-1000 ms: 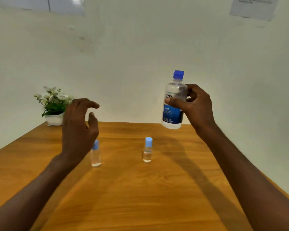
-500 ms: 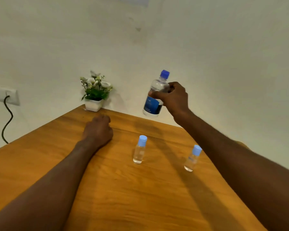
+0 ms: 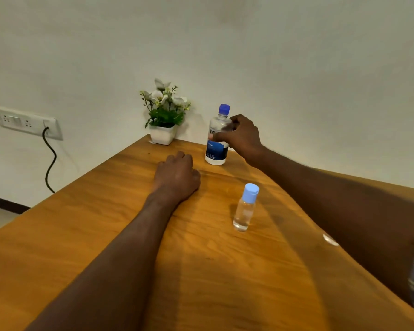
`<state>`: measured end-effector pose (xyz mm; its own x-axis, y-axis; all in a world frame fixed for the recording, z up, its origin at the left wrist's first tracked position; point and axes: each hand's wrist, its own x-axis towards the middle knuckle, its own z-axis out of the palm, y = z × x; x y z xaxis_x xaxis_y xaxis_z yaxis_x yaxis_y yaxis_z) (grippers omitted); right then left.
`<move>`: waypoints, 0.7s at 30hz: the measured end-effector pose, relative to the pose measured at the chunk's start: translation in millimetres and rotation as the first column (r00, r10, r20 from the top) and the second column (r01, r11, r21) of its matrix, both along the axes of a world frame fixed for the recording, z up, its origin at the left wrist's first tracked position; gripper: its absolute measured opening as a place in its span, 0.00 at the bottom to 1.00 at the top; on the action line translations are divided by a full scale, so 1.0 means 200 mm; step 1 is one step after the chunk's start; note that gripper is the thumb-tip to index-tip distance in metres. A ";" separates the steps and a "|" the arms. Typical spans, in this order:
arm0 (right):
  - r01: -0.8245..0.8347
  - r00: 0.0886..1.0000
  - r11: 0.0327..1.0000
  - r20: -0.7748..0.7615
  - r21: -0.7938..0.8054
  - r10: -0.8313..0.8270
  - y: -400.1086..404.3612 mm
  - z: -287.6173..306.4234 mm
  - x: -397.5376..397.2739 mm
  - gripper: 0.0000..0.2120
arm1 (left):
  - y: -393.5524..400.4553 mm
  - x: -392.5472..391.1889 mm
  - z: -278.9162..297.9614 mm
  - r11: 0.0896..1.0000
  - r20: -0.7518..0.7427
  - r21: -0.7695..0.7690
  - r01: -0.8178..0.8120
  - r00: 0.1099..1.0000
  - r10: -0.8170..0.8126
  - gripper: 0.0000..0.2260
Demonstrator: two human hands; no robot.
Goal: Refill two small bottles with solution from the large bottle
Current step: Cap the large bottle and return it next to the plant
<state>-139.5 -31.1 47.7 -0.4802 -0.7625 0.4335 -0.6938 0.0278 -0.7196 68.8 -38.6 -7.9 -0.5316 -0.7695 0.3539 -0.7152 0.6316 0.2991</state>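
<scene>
Fingers (image 3: 221, 137) on large bottle (image 3: 216, 149) (blurred) | second small bottle (image 3: 330, 240) mostly hidden

We can read little here. On the tall clear plastic large bottle with the dark blue cap (image 3: 217, 137), the white upper part of the label shows large dark letters, "re", partly hidden by fingers. On its blue lower band stands one small white word, seemingly "fresh"; the finer print is too small.
</scene>
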 end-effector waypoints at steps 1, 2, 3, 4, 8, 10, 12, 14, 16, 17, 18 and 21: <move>-0.009 1.000 1.000 0.008 -0.005 0.009 -0.03 -0.01 0.01 0.32 | -0.01 0.00 0.00 1.000 -0.001 0.003 -0.002 1.000 0.002 0.13; -0.016 1.000 1.000 0.016 -0.005 0.016 -0.07 -0.01 0.01 0.32 | -0.01 0.00 0.00 1.000 -0.002 0.003 -0.003 1.000 0.003 0.13; -0.024 0.999 1.000 0.022 -0.003 0.024 -0.09 0.00 0.01 0.31 | -0.02 0.00 0.00 1.000 -0.002 0.002 -0.002 1.000 0.002 0.13; -0.034 0.999 0.999 0.023 0.000 0.034 -0.12 0.00 0.01 0.31 | -0.02 0.00 -0.01 1.000 -0.004 0.003 0.001 1.000 -0.001 0.14; -0.073 0.997 0.997 0.006 0.017 0.073 -0.22 0.02 0.02 0.29 | -0.03 0.00 -0.02 1.000 -0.015 -0.003 0.008 1.000 -0.008 0.13; -0.087 0.996 0.996 0.036 0.030 0.086 -0.27 0.02 0.01 0.29 | -0.04 -0.01 -0.02 1.000 -0.019 -0.012 0.005 1.000 -0.005 0.13; -0.089 0.994 0.995 0.060 0.039 0.086 -0.30 0.02 0.00 0.30 | -0.05 -0.01 -0.03 1.000 -0.024 -0.012 0.004 1.000 -0.004 0.12; -0.066 0.996 0.997 0.057 0.049 0.063 -0.33 0.03 0.01 0.33 | -0.05 -0.01 -0.03 1.000 -0.030 -0.015 0.002 1.000 -0.003 0.12; -0.030 0.998 0.998 0.057 0.055 0.027 -0.36 0.02 0.01 0.35 | -0.05 -0.01 -0.03 1.000 -0.034 -0.016 -0.001 0.999 0.001 0.13; -0.011 0.999 0.998 0.053 0.057 0.008 -0.37 0.02 0.01 0.34 | -0.05 -0.02 -0.03 1.000 -0.033 -0.015 -0.002 0.999 0.001 0.13; 0.006 0.999 0.998 0.047 0.058 -0.009 -0.38 0.02 0.01 0.34 | -0.05 -0.02 -0.03 1.000 -0.032 -0.013 -0.002 0.999 0.001 0.13; 0.057 0.998 0.997 0.010 0.052 -0.057 -0.40 0.02 0.02 0.34 | -0.06 -0.02 -0.03 1.000 -0.034 -0.015 -0.005 0.999 0.005 0.13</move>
